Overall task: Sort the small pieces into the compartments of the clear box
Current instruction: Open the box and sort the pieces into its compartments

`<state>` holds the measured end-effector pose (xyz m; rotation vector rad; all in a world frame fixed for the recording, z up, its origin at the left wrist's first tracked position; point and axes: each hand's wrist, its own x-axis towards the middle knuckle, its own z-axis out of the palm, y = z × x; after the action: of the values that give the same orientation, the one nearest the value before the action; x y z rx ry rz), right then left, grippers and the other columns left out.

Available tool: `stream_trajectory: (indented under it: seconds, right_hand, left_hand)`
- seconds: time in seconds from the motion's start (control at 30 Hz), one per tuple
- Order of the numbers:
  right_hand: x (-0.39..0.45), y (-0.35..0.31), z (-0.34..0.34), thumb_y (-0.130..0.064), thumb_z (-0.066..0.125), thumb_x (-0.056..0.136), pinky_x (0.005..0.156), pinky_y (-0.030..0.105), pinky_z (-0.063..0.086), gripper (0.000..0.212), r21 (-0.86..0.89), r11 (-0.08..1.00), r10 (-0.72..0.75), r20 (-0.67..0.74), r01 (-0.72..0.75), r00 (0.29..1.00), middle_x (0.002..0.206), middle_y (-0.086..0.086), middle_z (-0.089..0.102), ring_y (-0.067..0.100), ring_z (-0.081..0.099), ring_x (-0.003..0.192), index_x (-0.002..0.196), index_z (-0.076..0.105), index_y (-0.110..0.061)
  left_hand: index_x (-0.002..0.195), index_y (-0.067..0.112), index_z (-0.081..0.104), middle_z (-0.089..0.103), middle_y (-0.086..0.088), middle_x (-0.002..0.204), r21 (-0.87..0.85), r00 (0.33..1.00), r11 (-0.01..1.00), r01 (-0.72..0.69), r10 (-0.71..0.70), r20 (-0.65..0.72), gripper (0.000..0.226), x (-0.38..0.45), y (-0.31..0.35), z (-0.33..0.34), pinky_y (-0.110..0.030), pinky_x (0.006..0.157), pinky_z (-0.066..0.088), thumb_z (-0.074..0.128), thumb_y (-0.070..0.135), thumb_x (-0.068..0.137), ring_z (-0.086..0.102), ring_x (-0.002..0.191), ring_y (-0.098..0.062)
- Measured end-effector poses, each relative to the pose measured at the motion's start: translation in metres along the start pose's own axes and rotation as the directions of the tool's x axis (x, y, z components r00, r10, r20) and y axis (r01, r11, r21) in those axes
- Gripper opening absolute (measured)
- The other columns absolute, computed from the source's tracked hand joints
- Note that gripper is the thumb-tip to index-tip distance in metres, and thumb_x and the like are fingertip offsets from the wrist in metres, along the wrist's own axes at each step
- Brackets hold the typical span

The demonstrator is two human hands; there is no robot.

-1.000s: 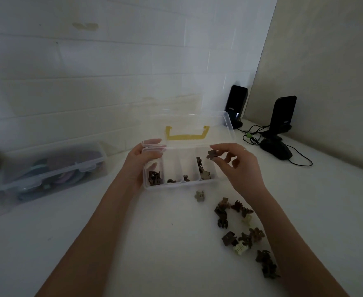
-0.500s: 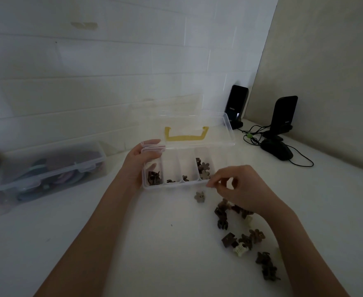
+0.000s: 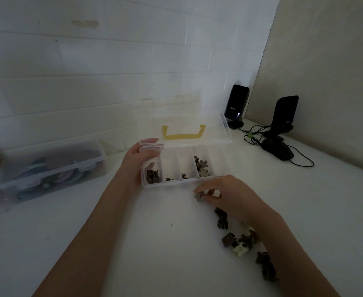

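Note:
The clear box stands open on the white table, its lid with a yellow handle tipped back. Several compartments hold small brown pieces; flower-shaped pieces fill the right one. My left hand grips the box's left end, thumb over the latch. My right hand rests on the table just in front of the box, fingertips pinched on a pale flower-shaped piece. A scatter of loose brown and cream pieces lies under and beside my right forearm.
A closed clear storage box with coloured contents sits at the left by the wall. Two black speakers, a black mouse and cables occupy the far right corner. White tiled wall behind.
My right hand dropped the brown flower piece into the right compartment, then came down to the table and closed its fingers on the pale flower piece. The left hand stayed on the box.

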<state>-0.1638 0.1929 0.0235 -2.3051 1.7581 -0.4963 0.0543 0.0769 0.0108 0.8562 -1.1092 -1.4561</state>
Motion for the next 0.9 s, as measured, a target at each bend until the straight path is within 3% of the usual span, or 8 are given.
stream_trajectory:
  seconds: [0.13,0.2,0.37,0.6,0.67,0.8,0.9]
  right_hand:
    - [-0.001,0.001,-0.001,-0.026,0.07,0.081,0.068,0.007,0.044,0.008,0.071,0.997,-0.02,-0.033,0.022,0.999,0.089,-0.015,0.069,0.0,0.061,0.08,0.088,0.072,-0.029]
    - [-0.001,0.0,-0.002,-0.024,0.073,0.079,0.068,0.004,0.043,0.006,0.157,0.987,-0.031,-0.055,0.039,0.998,0.084,-0.016,0.068,-0.002,0.06,0.08,0.083,0.072,-0.028]
    - [-0.002,-0.003,-0.008,-0.02,0.074,0.078,0.072,0.016,0.051,0.009,0.384,0.916,-0.035,-0.212,0.116,0.977,0.084,-0.014,0.07,0.004,0.063,0.078,0.081,0.071,-0.028]
    - [0.006,-0.002,-0.011,0.002,0.069,0.079,0.067,0.014,0.051,0.034,0.37,0.906,0.057,-0.59,0.207,0.806,0.087,-0.012,0.061,0.008,0.061,0.081,0.077,0.056,-0.029]
    - [0.012,-0.001,-0.01,0.003,0.067,0.08,0.073,0.01,0.049,0.032,0.371,0.909,0.077,-0.597,0.19,0.799,0.092,-0.013,0.063,0.003,0.061,0.087,0.079,0.059,-0.028]
    - [0.016,0.003,-0.007,0.001,0.063,0.084,0.096,0.01,0.039,0.023,0.238,0.965,0.025,-0.496,0.108,0.868,0.115,-0.011,0.063,-0.003,0.056,0.107,0.092,0.071,-0.019]
    - [0.007,0.009,-0.013,0.006,0.059,0.084,0.091,0.007,0.042,0.031,0.239,0.966,0.049,-0.533,0.094,0.845,0.11,-0.012,0.066,0.0,0.06,0.1,0.091,0.072,-0.021]
  left_hand:
    - [0.095,0.026,0.07,0.072,0.005,0.094,0.002,1.0,1.0,0.005,-0.005,0.002,0.033,-0.001,0.001,0.001,-0.029,0.072,0.041,0.071,0.015,0.063,0.06,0.087,-0.014]
    - [0.095,0.026,0.07,0.072,0.004,0.095,0.004,1.0,1.0,0.003,-0.003,0.004,0.035,-0.002,0.002,0.001,-0.029,0.071,0.041,0.07,0.016,0.062,0.06,0.087,-0.014]
    - [0.094,0.028,0.071,0.073,0.01,0.091,0.021,1.0,1.0,0.007,-0.007,0.002,0.026,-0.001,0.001,0.0,-0.029,0.074,0.041,0.069,0.009,0.076,0.061,0.087,-0.01]
    - [0.095,0.027,0.07,0.074,0.011,0.088,0.01,1.0,1.0,0.003,-0.003,-0.001,0.028,-0.002,0.002,0.001,-0.028,0.073,0.041,0.065,0.004,0.078,0.062,0.081,-0.008]
    - [0.097,0.026,0.069,0.074,0.01,0.087,0.008,1.0,1.0,0.004,-0.004,-0.001,0.029,-0.002,0.002,0.001,-0.029,0.074,0.041,0.065,0.004,0.078,0.061,0.082,-0.01]
    - [0.097,0.026,0.069,0.073,0.01,0.088,0.007,1.0,1.0,0.008,-0.008,-0.002,0.029,-0.003,0.003,0.002,-0.028,0.074,0.041,0.065,0.004,0.078,0.061,0.084,-0.01]
    - [0.097,0.026,0.069,0.073,0.012,0.087,0.013,1.0,1.0,0.002,-0.002,-0.003,0.029,-0.003,0.003,0.002,-0.028,0.072,0.041,0.064,0.004,0.078,0.061,0.083,-0.009]
